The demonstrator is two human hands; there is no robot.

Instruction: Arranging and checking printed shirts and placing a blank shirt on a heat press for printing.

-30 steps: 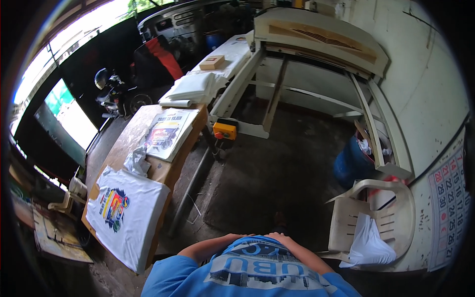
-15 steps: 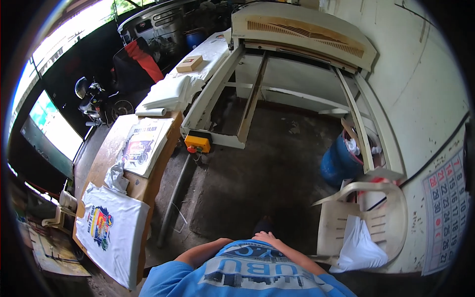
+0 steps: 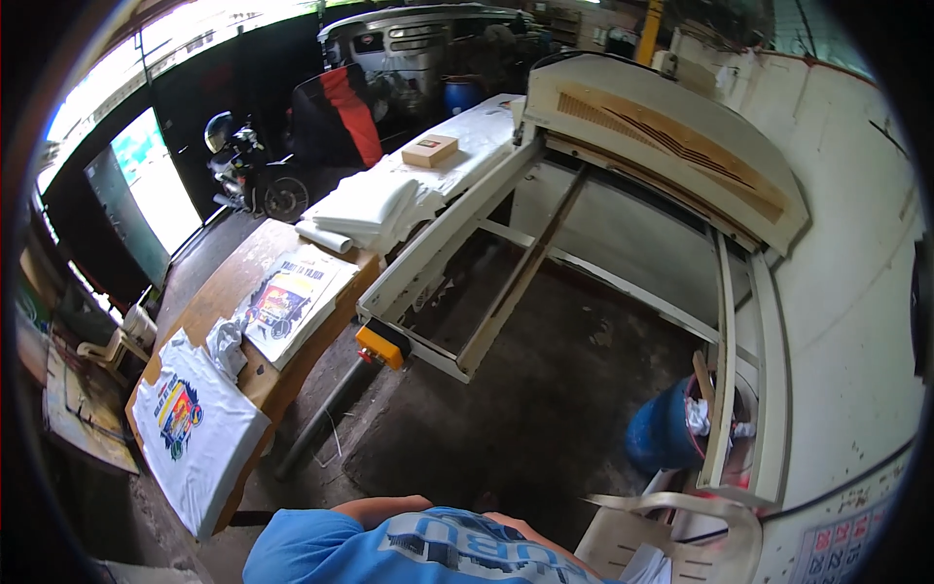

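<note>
My left forearm [image 3: 381,508] and my right forearm [image 3: 533,531] show at the lower edge, bent in toward my waist beside my blue printed shirt [image 3: 438,550]. The shirt hides both hands, so their fingers cannot be made out and nothing held is visible. To the left, a white printed T-shirt [image 3: 195,443] drapes over the near end of a wooden table [image 3: 341,302]. Beyond it lie a crumpled white cloth [image 3: 226,348] and a stack of printed white sheets or shirts [image 3: 292,304]. Both hands are apart from the table.
A long white machine frame [image 3: 457,365] with a vented hood [image 3: 671,146] stands ahead, a yellow switch box [image 3: 382,347] on its corner. To the right are a blue drum [image 3: 666,428] and plastic chair [image 3: 623,535]. A small box [image 3: 429,150], folded white cloth [image 3: 365,201] and motorcycle [image 3: 253,175] are farther off.
The view has tilted upward and turned, so the chair and my body sit lower. My right hand, earlier resting at my waist, is now hidden; the things on the table have not moved.
</note>
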